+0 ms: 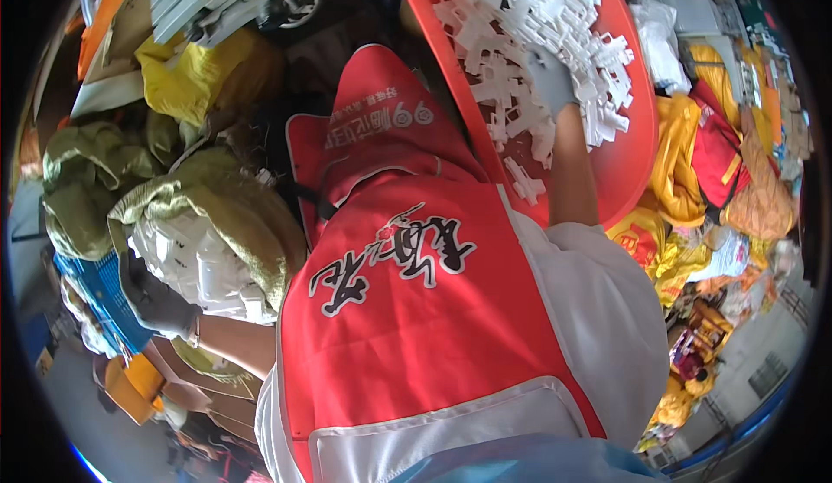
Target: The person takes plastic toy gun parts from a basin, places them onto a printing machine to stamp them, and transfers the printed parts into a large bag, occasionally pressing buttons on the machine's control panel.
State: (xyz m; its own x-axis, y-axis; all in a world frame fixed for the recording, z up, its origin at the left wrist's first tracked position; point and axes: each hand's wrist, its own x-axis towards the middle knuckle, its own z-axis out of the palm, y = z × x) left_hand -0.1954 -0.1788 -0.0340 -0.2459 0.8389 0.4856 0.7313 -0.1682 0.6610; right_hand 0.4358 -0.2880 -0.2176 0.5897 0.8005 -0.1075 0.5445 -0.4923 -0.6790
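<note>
My right hand (552, 82), in a grey glove, reaches into a large red tub (628, 166) at the upper right. Its fingers bend down among a heap of small white plastic parts (498, 19), and their tips are hidden there. On the left, my left hand (162, 303), also grey-gloved, grips the near left edge of an olive-green woven sack (251, 214). White plastic pieces (212, 262) fill the mouth of that sack. A red apron (425, 336) covers my front, between the sack and the tub.
Beside the left hand stands a blue plastic crate (104, 296). Another green sack (87, 188) and a yellow bag (178, 80) lie beyond it. A grey slatted metal machine (225, 2) is at the top left. Yellow sacks (676, 158) are piled right of the tub.
</note>
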